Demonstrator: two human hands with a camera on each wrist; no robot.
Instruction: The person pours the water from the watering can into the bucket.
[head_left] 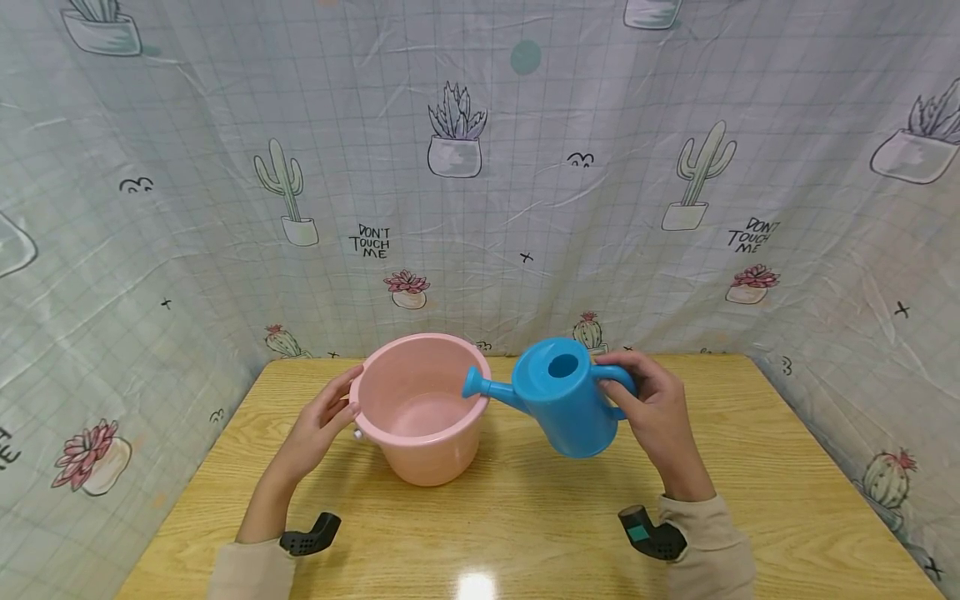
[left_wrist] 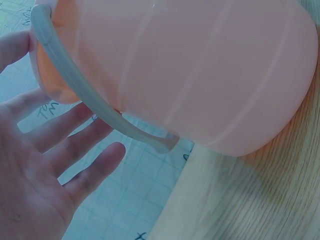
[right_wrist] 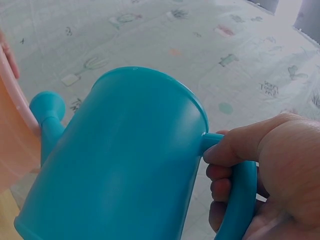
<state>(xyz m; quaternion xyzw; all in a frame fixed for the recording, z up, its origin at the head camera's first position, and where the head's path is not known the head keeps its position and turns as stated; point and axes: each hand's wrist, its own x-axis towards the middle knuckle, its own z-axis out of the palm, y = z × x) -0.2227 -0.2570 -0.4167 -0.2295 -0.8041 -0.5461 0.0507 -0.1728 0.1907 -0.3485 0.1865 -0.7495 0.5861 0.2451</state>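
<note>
A pink bucket (head_left: 435, 458) with a pale handle (left_wrist: 82, 92) stands on the wooden table. My left hand (head_left: 324, 421) touches its rim at the left side, thumb and outstretched fingers spread apart along the edge. In my right hand (head_left: 654, 408) is the handle of a blue watering can (head_left: 566, 412), with the fingers curled round it in the right wrist view. The can leans toward the bucket. Its spout head (head_left: 472, 382) reaches just over the bucket's right rim. No water shows at the spout, and the can's inside is dark.
The wooden table (head_left: 540, 533) spreads beneath both things. Behind it and at both sides hangs a curtain (head_left: 510, 208) printed with cacti. A black device (head_left: 313, 535) is strapped to the left wrist, and a similar device (head_left: 652, 535) to the right.
</note>
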